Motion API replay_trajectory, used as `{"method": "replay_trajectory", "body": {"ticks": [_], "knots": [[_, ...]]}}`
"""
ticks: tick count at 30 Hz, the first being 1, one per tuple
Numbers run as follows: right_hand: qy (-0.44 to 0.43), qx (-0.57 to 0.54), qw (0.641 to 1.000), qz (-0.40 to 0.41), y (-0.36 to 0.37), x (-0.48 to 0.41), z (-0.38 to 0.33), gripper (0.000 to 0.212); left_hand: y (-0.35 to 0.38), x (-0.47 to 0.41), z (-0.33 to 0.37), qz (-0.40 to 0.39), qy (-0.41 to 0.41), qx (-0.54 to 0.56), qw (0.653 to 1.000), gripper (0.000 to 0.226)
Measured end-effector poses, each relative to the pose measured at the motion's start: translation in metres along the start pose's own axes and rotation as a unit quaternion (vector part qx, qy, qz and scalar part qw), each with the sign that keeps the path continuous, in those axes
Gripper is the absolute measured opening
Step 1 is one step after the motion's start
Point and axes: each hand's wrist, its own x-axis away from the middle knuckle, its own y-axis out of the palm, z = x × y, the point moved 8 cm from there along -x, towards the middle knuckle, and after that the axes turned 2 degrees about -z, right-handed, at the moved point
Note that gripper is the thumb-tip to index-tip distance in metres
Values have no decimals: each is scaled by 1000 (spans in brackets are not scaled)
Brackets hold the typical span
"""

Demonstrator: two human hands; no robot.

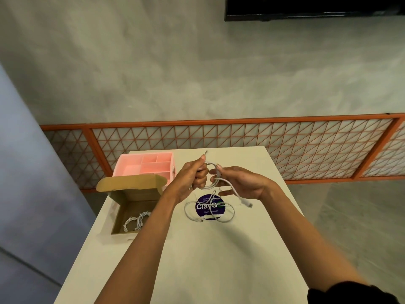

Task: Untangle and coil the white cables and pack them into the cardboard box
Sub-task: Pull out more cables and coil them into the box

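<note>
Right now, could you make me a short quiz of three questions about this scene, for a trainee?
1. True or false: the cardboard box already holds coiled cables.
2. Where does the loose cable lie? A) across the round sticker on the table; B) inside the cardboard box; C) over the table's edge.
3. Which hand grips the half-wound coil?
Key: 1 true; 2 A; 3 the left hand.
</note>
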Motion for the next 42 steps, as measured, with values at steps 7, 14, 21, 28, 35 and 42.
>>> {"method": "replay_trajectory", "body": {"ticks": [7, 14, 21, 28, 35, 42], "knots": [[-32, 112, 991, 62, -2, 3, -16, 39, -3, -3, 3, 9, 6, -39, 999, 44], [-65, 254, 943, 204, -15, 10, -43, 27, -10, -5, 4, 84, 56, -91, 991, 42], [-164, 173, 967, 87, 5, 20, -66, 14, -17, -7, -1, 109, 55, -119, 985, 34], [-236, 131, 957, 104, -6, 38, -97, 27, -31, -4, -21, 136, 33, -35, 990, 41], [-229, -127, 955, 142, -20, 35, -88, 26, -50, -7, -20, 194, 43, -13, 980, 42], [-77, 369, 882, 282, -25, 16, -55, 33, -40, -7, -20, 191, 27, 10, 981, 43]]}}
